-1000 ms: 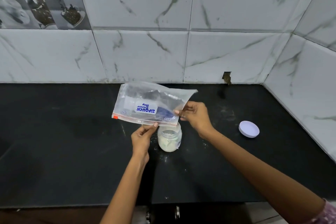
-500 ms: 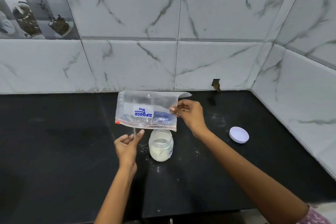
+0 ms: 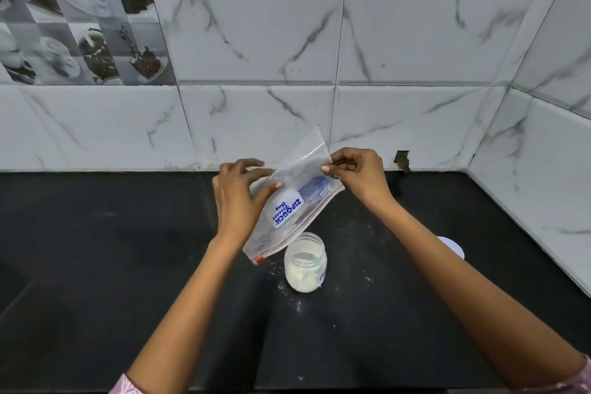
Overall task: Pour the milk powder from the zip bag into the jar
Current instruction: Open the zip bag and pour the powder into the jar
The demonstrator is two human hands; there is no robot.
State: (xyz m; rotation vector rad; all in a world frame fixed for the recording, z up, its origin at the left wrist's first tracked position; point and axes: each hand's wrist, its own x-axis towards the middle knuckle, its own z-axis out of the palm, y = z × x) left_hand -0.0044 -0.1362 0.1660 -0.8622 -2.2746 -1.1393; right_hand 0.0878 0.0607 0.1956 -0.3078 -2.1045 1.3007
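Head view: zip bag [image 3: 289, 211] pinched between both hands' grip, tilted above jar [image 3: 305, 265].

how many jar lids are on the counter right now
1: a white lid lies on the black counter, right of the open jar, partly hidden behind the right forearm. No other shows.

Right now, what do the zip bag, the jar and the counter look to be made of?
Zip bag: thin clear plastic film, glossy, creasing where held. Jar: see-through, glass or clear plastic, I cannot tell which; white powder shows through the wall. Counter: black polished stone by its look, faintly reflective.
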